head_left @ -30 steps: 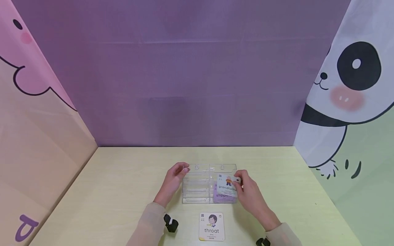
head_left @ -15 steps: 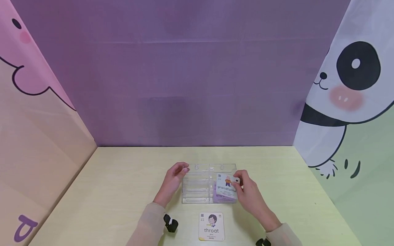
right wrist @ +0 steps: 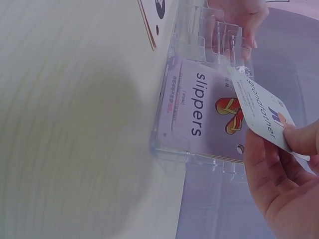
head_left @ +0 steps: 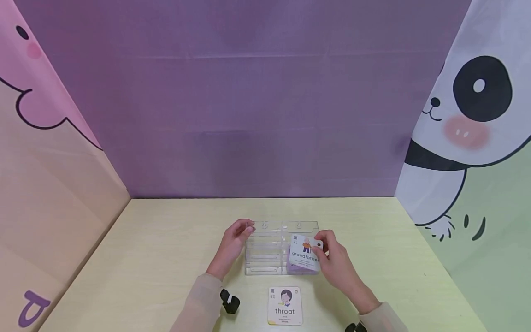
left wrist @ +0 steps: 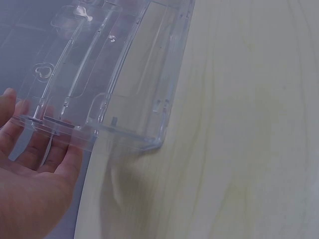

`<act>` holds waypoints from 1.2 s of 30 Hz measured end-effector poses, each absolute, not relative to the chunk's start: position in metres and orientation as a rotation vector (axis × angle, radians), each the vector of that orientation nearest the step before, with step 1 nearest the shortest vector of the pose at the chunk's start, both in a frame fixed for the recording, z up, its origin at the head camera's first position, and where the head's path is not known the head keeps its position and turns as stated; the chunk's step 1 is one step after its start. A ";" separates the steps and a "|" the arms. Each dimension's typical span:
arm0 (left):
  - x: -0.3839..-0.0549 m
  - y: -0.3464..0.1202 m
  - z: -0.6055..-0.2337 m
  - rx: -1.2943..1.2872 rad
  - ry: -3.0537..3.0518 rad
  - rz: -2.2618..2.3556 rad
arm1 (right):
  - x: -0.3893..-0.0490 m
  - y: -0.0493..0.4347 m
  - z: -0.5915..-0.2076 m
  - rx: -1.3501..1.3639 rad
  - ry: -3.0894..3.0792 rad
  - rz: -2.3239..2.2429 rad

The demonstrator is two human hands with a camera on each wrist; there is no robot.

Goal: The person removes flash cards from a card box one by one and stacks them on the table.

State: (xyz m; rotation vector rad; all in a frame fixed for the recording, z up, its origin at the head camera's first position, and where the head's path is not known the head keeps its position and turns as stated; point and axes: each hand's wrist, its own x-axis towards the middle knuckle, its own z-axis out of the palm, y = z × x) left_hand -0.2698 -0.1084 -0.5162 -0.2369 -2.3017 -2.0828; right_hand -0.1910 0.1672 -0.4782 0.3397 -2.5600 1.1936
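A clear plastic card rack (head_left: 265,251) with two columns of pockets stands on the table. My left hand (head_left: 233,246) grips its upper left edge; in the left wrist view the fingers (left wrist: 65,154) lie behind the clear side and the thumb in front. My right hand (head_left: 336,258) pinches a white "grandfather" card (head_left: 304,252) by its right edge, thumb on the face. The card slants over the rack's right column. Behind it a purple "slippers" card (right wrist: 199,109) sits in the front right pocket, mostly covered in the head view.
A white "throat" card (head_left: 285,305) lies on the table (head_left: 166,258) in front of the rack. A black wrist device (head_left: 230,302) shows by the left sleeve, another (head_left: 355,326) by the right. Purple cloth (head_left: 265,115) hangs behind, with printed panels at both sides.
The "grandfather" card in my right hand has shifted slightly left and down, covering more of the "slippers" card. My left hand has stayed on the rack.
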 end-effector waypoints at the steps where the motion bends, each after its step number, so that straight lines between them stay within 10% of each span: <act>1: -0.269 -0.108 -0.516 -0.236 -2.303 -2.081 | -0.191 0.167 -0.478 0.338 -2.560 1.197; 36: -0.269 -0.109 -0.514 -0.229 -2.305 -2.090 | -0.177 0.158 -0.471 0.309 -2.586 1.525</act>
